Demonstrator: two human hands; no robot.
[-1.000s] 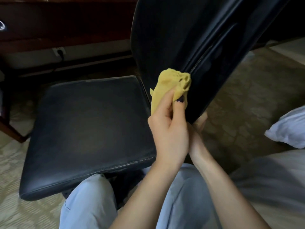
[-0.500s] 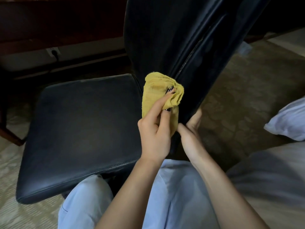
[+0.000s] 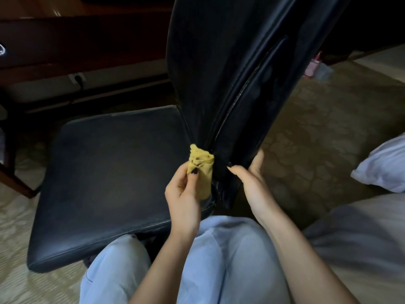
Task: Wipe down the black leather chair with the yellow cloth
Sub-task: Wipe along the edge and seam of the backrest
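Observation:
The black leather chair stands sideways in front of me, its seat to the left and its tall backrest rising in the middle. My left hand grips the bunched yellow cloth and presses it against the backrest's side edge, low down near the seat joint. My right hand clasps the lower rear edge of the backrest, thumb in front and fingers behind.
My knees in light blue trousers are just below the chair. A dark wooden desk with a wall socket stands behind the seat. White bedding lies at the right on patterned carpet.
The cloth in my left hand slid down the backrest's side edge towards the seat joint. My right hand came out from behind the left and now shows holding the backrest's rear edge.

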